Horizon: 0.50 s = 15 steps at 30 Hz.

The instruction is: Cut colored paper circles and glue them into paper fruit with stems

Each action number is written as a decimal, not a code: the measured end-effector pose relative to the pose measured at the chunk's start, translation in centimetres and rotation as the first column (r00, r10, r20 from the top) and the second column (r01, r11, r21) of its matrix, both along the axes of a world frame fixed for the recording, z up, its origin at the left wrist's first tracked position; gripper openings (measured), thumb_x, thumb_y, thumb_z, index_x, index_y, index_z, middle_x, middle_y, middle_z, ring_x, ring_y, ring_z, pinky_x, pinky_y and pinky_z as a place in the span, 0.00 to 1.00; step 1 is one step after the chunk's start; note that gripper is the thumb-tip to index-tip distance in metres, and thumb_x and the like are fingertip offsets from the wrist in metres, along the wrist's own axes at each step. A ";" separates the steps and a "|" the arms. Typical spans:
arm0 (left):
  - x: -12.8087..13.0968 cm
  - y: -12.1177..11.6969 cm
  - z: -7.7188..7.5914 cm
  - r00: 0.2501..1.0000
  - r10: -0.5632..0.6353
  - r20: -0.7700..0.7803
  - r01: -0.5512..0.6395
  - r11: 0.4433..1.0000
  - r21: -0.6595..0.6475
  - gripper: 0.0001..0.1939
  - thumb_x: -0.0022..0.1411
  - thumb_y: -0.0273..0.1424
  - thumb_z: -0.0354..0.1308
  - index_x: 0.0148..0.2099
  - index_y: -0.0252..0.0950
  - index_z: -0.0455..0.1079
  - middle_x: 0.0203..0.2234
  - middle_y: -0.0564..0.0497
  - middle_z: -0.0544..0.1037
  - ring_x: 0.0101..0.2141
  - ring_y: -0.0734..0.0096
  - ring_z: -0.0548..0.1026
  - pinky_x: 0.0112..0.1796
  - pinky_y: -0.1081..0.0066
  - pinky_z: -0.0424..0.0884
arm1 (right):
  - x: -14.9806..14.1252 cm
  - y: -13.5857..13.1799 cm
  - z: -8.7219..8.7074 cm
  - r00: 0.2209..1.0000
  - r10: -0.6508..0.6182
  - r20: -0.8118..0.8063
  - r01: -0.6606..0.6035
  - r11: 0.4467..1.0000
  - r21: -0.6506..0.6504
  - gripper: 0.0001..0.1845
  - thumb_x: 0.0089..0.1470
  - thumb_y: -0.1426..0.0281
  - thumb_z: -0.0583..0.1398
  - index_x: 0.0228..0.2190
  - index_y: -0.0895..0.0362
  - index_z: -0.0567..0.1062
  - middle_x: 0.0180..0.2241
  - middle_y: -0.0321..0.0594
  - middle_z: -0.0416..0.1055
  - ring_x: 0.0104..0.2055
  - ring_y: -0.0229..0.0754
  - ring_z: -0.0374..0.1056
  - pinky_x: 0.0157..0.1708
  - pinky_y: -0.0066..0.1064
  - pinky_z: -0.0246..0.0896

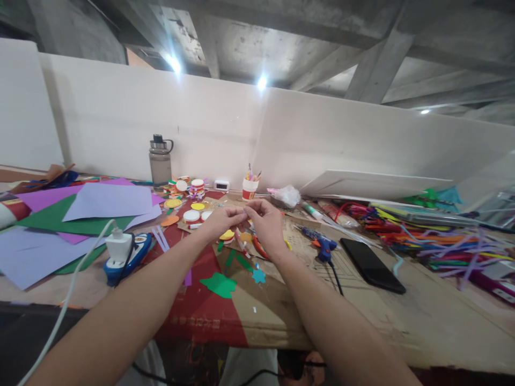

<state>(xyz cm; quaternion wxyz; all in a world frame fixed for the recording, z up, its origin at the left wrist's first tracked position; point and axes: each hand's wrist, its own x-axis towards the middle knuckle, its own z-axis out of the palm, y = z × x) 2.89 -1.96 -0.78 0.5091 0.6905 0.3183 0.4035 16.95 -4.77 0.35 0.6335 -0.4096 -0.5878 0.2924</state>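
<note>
My left hand point(223, 221) and my right hand point(266, 224) meet over the middle of the table, fingertips pinched together. Whatever sits between them is too small to make out. Just beneath lie a yellow paper disc point(227, 236), orange-handled scissors point(259, 247) partly covered by my right hand, and several green paper strips point(243, 262). Nearer to me are a green paper cutout point(219, 285) and a blue paper star point(258, 275). Left of my left hand stand white-topped round pieces point(191, 216).
Coloured paper sheets point(108, 201) and a blue power strip point(139, 252) lie left. A water bottle point(160, 163) and a paper cup point(250, 189) stand at the back. On the right are a glue gun point(324, 246), a phone point(372, 265) and pipe cleaners point(438, 241).
</note>
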 end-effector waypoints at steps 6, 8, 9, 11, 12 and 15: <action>0.0 0.2 -0.1 1.000 0.021 -0.004 -0.021 1.000 -0.006 0.21 0.51 0.47 0.62 0.30 0.32 0.71 0.26 0.48 0.78 0.24 0.76 0.72 0.24 0.75 0.60 | 0.0 0.1 -0.2 1.000 -0.011 0.003 0.011 1.000 0.024 0.07 0.45 0.67 0.61 0.28 0.57 0.74 0.26 0.36 0.73 0.28 0.38 0.67 0.31 0.30 0.63; 0.0 0.2 -0.1 1.000 0.025 -0.010 -0.024 1.000 0.004 0.21 0.51 0.48 0.62 0.29 0.32 0.71 0.26 0.49 0.78 0.23 0.76 0.72 0.24 0.76 0.60 | 0.0 0.0 -0.1 1.000 -0.019 0.006 0.018 0.999 0.030 0.06 0.46 0.67 0.61 0.28 0.57 0.74 0.26 0.36 0.72 0.28 0.38 0.67 0.31 0.30 0.63; 0.0 0.1 0.0 0.999 0.029 -0.014 -0.029 1.000 0.011 0.21 0.51 0.48 0.62 0.29 0.32 0.70 0.25 0.49 0.77 0.23 0.76 0.72 0.24 0.76 0.60 | 0.0 0.0 -0.1 1.000 -0.022 0.007 0.021 0.999 0.033 0.06 0.46 0.67 0.61 0.28 0.57 0.74 0.26 0.36 0.72 0.28 0.38 0.67 0.31 0.31 0.63; 0.0 0.0 0.0 0.999 0.040 -0.027 -0.040 0.999 0.023 0.22 0.52 0.49 0.61 0.28 0.32 0.70 0.24 0.49 0.77 0.23 0.76 0.72 0.24 0.75 0.61 | 0.0 -0.1 -0.1 1.000 -0.022 0.011 0.021 0.999 0.037 0.06 0.46 0.67 0.61 0.27 0.56 0.74 0.25 0.36 0.72 0.28 0.38 0.66 0.31 0.31 0.62; 0.0 0.0 0.1 0.998 0.045 -0.033 -0.045 0.999 0.026 0.22 0.51 0.49 0.61 0.28 0.32 0.70 0.24 0.49 0.77 0.23 0.76 0.72 0.24 0.75 0.61 | 0.1 -0.1 -0.2 1.000 -0.020 0.011 0.019 0.999 0.038 0.06 0.46 0.67 0.61 0.27 0.56 0.74 0.25 0.36 0.72 0.28 0.38 0.66 0.31 0.31 0.62; -0.1 -0.2 0.3 0.997 0.066 -0.044 -0.065 0.998 0.020 0.22 0.49 0.50 0.62 0.28 0.33 0.70 0.23 0.50 0.76 0.23 0.76 0.71 0.25 0.75 0.61 | 0.1 -0.1 -0.2 1.000 -0.018 0.008 0.017 0.999 0.037 0.06 0.46 0.67 0.61 0.27 0.56 0.74 0.25 0.35 0.72 0.28 0.38 0.66 0.31 0.31 0.62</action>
